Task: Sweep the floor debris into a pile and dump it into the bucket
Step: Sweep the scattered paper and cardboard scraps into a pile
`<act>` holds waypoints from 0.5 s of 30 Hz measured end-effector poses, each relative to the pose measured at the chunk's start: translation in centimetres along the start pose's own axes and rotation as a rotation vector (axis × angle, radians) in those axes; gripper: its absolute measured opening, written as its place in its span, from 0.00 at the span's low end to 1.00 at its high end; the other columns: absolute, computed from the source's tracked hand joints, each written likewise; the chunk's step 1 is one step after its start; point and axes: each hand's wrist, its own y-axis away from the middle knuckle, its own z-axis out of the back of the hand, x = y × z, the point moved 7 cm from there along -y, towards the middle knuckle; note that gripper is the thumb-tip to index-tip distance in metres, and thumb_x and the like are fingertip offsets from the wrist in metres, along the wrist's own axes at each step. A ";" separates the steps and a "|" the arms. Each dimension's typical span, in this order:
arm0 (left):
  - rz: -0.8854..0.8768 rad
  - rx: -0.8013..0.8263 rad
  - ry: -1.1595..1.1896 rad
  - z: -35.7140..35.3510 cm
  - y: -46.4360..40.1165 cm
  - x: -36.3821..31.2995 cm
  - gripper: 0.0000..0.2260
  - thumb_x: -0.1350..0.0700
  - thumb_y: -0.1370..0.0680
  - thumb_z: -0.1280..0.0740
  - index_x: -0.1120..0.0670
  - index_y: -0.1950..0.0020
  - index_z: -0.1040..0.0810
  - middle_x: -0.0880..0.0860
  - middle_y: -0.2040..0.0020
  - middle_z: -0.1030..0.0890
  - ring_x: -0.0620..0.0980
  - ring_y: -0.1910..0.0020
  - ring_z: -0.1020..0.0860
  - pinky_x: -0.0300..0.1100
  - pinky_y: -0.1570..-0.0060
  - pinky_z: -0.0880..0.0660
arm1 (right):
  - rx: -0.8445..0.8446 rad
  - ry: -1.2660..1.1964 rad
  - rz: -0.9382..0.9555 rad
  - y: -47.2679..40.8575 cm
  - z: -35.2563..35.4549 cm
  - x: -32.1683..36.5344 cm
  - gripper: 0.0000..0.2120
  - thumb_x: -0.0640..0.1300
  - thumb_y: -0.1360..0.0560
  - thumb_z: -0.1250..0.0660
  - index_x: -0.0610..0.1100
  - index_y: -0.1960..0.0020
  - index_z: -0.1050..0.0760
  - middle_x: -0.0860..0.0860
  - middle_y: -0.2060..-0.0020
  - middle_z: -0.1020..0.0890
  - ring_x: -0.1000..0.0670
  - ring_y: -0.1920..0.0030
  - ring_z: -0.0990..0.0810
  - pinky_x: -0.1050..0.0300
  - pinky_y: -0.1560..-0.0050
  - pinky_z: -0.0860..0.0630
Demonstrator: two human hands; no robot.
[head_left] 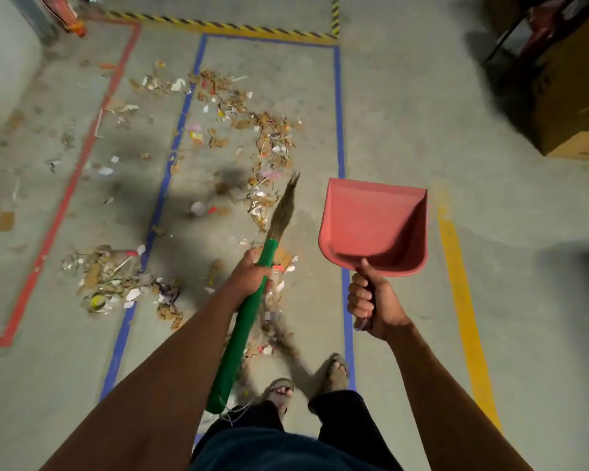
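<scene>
Concrete floor (405,107) with debris (245,130) strewn from upper left to frame centre, bucket not visible. My left hand (250,271) grips the broom (249,307), right hand (371,300) grips the empty dustpan (371,222) held aloft. Risk as I see it: 1-handed strokes could flick scraps past the blue tape (339,107), splitting the pile.

Cardboard boxes (572,96) sit stacked at the far right. Tape lines mark the floor: a red line (82,158) on the left, blue lines (339,130) in the middle, a yellow line (463,300) on the right, and hazard-striped tape (218,23) along the far edge.
</scene>
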 end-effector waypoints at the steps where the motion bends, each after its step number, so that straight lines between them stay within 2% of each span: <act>1: -0.004 -0.019 0.008 -0.3 -0.6 -1.4 0.27 0.68 0.19 0.38 0.52 0.21 0.38 0.60 0.59 0.19 0.50 0.72 0.21 0.42 0.74 0.25 | 0.026 0.017 -0.012 -1.4 -0.1 1.8 0.23 0.60 0.17 0.37 0.49 0.65 0.38 0.54 0.74 0.44 0.55 0.77 0.50 0.61 0.80 0.51; 5: -0.011 -0.093 -0.014 -1.9 -4.2 -6.4 0.29 0.66 0.19 0.39 0.53 0.19 0.40 0.60 0.56 0.19 0.46 0.74 0.22 0.38 0.77 0.28 | 0.111 0.071 -0.052 -7.2 -0.4 8.9 0.23 0.60 0.18 0.37 0.50 0.66 0.37 0.54 0.75 0.42 0.55 0.78 0.49 0.63 0.82 0.49; 7: -0.013 -0.140 -0.035 -2.9 -6.7 -8.9 0.24 0.63 0.19 0.38 0.54 0.22 0.34 0.60 0.57 0.19 0.49 0.72 0.23 0.39 0.76 0.28 | 0.145 0.109 -0.071 -10.0 -0.3 12.5 0.23 0.60 0.17 0.37 0.50 0.66 0.37 0.54 0.76 0.42 0.55 0.77 0.50 0.62 0.80 0.51; 10: -0.031 -0.189 -0.059 -6.1 -9.9 -13.3 0.14 0.62 0.18 0.39 0.56 0.33 0.25 0.58 0.62 0.21 0.50 0.73 0.24 0.41 0.73 0.27 | 0.215 0.156 -0.118 -13.7 0.4 18.2 0.23 0.60 0.17 0.37 0.51 0.64 0.40 0.55 0.76 0.42 0.56 0.79 0.48 0.61 0.77 0.52; 13: -0.024 -0.267 -0.040 -9.0 -12.8 -17.8 0.16 0.64 0.19 0.37 0.58 0.31 0.25 0.58 0.63 0.21 0.49 0.74 0.24 0.37 0.77 0.28 | 0.248 0.209 -0.150 -16.9 1.5 24.7 0.23 0.61 0.17 0.37 0.51 0.64 0.40 0.55 0.76 0.42 0.56 0.80 0.46 0.61 0.78 0.50; 15: -0.015 -0.293 -0.030 -11.0 -15.3 -21.0 0.19 0.66 0.20 0.36 0.60 0.29 0.26 0.56 0.61 0.21 0.49 0.71 0.24 0.35 0.78 0.28 | 0.264 0.251 -0.157 -19.0 2.0 29.3 0.23 0.61 0.18 0.37 0.51 0.64 0.40 0.55 0.75 0.42 0.56 0.80 0.46 0.62 0.79 0.47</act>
